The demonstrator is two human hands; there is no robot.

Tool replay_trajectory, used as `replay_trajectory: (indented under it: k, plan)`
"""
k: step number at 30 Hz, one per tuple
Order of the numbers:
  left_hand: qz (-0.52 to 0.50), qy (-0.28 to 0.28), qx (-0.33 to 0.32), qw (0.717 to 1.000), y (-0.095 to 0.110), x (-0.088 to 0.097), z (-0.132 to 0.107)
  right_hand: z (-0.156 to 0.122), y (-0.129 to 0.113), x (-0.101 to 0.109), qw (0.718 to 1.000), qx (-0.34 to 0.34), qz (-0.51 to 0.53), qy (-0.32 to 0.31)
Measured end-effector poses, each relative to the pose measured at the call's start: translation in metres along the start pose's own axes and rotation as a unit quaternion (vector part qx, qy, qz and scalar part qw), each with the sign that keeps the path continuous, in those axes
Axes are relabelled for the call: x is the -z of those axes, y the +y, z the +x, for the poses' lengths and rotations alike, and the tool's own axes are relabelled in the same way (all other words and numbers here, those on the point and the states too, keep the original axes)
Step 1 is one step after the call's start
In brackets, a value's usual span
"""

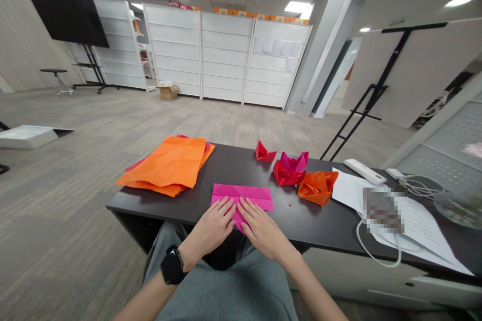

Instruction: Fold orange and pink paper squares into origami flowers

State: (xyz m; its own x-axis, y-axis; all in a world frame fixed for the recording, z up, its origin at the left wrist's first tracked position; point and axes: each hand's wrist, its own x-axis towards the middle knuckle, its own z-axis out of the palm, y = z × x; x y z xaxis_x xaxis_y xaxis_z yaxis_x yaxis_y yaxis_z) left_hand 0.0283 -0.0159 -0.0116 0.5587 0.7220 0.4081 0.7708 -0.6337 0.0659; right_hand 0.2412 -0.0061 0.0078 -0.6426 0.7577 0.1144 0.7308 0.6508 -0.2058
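A pink sheet of paper (244, 191) lies folded on the dark desk near its front edge, with a crease running across it and a pointed part toward me. My left hand (216, 220) rests flat on its left portion, fingers stretched out. On the right portion lies my right hand (259, 223), also flat with fingers extended. The fingertips of both hands come close together at the middle of the paper. Part of the lower edge of the paper is hidden beneath my hands.
A stack of orange paper (169, 163) sits at the desk's left end. To the right stand folded paper boats: a small red one (265, 152), a red and magenta one (289, 170) and an orange one (318, 186). Printed sheets (425, 220), a white power strip (364, 171) and cables (422, 184) lie farther right.
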Motion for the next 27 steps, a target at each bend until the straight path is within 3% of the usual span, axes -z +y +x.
replay_trajectory:
  k: [4,8,11,15,20,25,27]
  plan:
    - [-0.001,0.009,0.014,1.0,0.0,-0.003,-0.002,-0.03,0.03,0.005,0.994,-0.102,-0.023,0.007]
    - [0.019,0.021,0.03,0.999,-0.004,0.0,-0.01,-0.047,0.042,0.008,0.992,-0.126,-0.025,0.003]
    - [0.049,0.047,0.068,0.995,-0.015,0.006,-0.026,-0.047,0.038,0.006,0.991,-0.132,-0.02,0.016]
    - [0.076,0.048,0.061,0.994,-0.028,0.013,-0.038,-0.043,0.033,0.009,0.99,-0.141,-0.013,0.018]
    - [0.063,0.065,0.054,0.994,-0.02,0.01,-0.032,-0.052,0.023,0.006,0.991,-0.123,-0.021,0.044]
    - [-0.013,0.127,-0.029,0.991,-0.012,0.007,-0.049,-0.075,0.003,-0.001,0.983,-0.107,0.002,0.151]
    - [-0.091,0.144,-0.016,0.985,-0.014,0.017,-0.052,-0.078,-0.002,0.009,0.973,-0.094,0.061,0.203]
